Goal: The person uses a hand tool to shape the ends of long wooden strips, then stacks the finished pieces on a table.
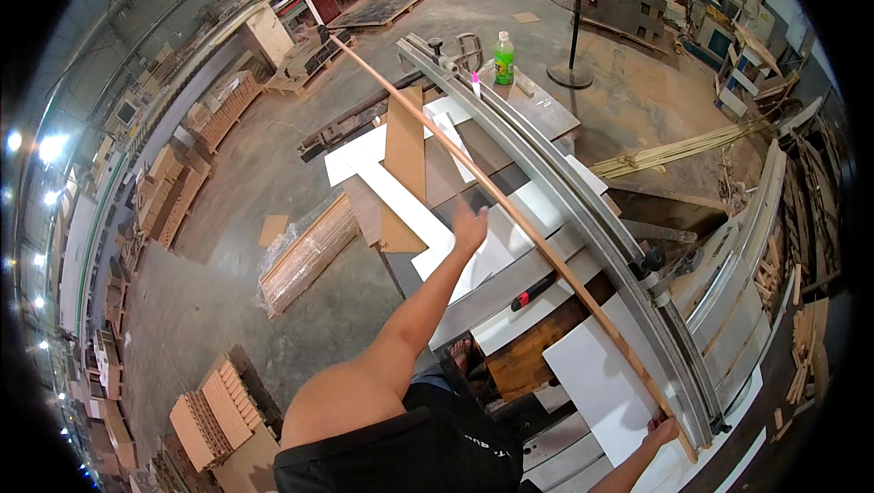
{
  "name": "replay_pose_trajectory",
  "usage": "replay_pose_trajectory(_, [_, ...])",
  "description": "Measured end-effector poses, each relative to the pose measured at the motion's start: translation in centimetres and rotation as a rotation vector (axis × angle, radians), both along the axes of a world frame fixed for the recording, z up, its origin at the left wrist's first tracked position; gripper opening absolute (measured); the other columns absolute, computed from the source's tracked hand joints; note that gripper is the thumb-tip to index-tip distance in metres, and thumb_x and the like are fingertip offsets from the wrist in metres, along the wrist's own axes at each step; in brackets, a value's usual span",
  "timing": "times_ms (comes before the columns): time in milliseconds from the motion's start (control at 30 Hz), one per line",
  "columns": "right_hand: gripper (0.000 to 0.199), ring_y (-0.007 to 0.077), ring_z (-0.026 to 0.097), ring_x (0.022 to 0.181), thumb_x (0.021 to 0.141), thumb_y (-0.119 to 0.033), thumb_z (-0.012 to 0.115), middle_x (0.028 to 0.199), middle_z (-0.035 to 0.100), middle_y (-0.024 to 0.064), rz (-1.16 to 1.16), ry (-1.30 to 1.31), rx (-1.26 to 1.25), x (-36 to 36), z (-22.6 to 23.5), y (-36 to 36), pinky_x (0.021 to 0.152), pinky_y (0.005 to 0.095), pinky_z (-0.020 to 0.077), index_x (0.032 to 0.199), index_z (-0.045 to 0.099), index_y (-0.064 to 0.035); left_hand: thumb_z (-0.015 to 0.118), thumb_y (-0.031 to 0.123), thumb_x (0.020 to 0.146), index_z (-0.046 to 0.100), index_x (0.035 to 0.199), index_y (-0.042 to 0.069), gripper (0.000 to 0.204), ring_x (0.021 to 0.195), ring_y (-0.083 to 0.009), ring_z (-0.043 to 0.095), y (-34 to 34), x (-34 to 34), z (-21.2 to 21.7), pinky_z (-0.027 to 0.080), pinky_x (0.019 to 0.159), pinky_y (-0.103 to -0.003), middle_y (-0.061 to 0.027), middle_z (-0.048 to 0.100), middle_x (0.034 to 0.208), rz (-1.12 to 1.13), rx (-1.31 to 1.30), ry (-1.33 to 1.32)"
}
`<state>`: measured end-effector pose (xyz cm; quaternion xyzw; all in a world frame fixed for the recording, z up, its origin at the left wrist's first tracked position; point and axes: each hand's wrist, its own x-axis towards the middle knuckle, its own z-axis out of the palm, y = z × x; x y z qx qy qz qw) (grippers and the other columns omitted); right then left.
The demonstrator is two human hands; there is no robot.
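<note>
A long, thin wooden strip [523, 223] runs diagonally across the work table, beside a long metal rail [583, 211]. Near its closest end, at the lower right, my right hand [664, 432] grips the strip with the fingers closed at its edge. My left hand [470, 224] is raised over the white boards left of the strip, fingers apart, holding nothing and not touching the strip. Under the strip's near part lies a white panel [587, 370]. A red and black utility knife [533, 294] rests on the table between my hands.
Beyond the rail stand a green bottle [503, 59] and a pink-capped white tube [475, 85]. A brown board [405, 142] lies on the table's left part. Plastic-wrapped wood strips [309, 252] sit on the floor. A pedestal fan [574, 29] stands behind. Scrap wood fills the right side.
</note>
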<state>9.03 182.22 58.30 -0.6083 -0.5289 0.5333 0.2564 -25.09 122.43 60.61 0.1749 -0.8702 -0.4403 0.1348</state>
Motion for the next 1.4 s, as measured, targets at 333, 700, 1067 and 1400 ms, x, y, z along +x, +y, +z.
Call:
replay_pose_trajectory(333, [0.024, 0.0176, 0.051, 0.052, 0.088, -0.022, 0.051, 0.070, 0.055, 0.0090, -0.069, 0.006, 0.012, -0.1, 0.3, -0.6, 0.039, 0.0290, 0.0387, 0.081, 0.056, 0.0001, 0.054, 0.023, 0.093, 0.010, 0.146, -0.012, 0.077, 0.137, -0.0366, 0.034, 6.8, -9.5, -1.5, 0.028, 0.112, -0.037, -0.0288, 0.028, 0.149, -0.054, 0.416, -0.043])
replay_pose_trajectory(700, [0.010, 0.0117, 0.038, 0.038, 0.078, -0.009, 0.057, 0.056, 0.046, 0.0019, -0.011, 0.423, 0.026, -3.0, -2.0, -0.3, 0.031, 0.0271, 0.0309, 0.071, 0.050, -0.0105, 0.052, 0.019, 0.090, 0.057, 0.122, -0.002, 0.039, 0.109, -0.0252, 0.056, 6.7, -14.5, -3.7, 0.042, 0.097, -0.036, -0.0147, 0.062, 0.115, -0.409, 0.305, 0.007])
replay_pose_trajectory(1067, [0.055, 0.0209, 0.062, 0.046, 0.089, -0.020, 0.060, 0.069, 0.064, 0.0139, -0.315, -0.084, 0.040, -3.8, 4.8, -3.1, 0.037, 0.0340, 0.0507, 0.134, 0.031, -0.0082, 0.063, 0.018, 0.090, 0.033, 0.140, -0.002, 0.062, 0.134, -0.0395, 0.034, 18.7, 1.0, 6.7, 0.023, 0.112, -0.050, -0.0228, 0.035, 0.144, -0.733, -0.276, 0.753])
replay_pose_trajectory(1400, [0.072, 0.0222, 0.061, 0.044, 0.089, -0.015, 0.058, 0.071, 0.065, 0.0144, -0.311, -0.023, 0.042, -5.3, 5.7, -4.3, 0.037, 0.0337, 0.0507, 0.146, 0.015, -0.0042, 0.077, 0.034, 0.075, 0.039, 0.137, -0.002, 0.081, 0.129, -0.0374, 0.039, 35.6, 9.1, 6.6, 0.030, 0.107, -0.051, -0.0191, 0.040, 0.141, -1.673, -0.563, 0.577])
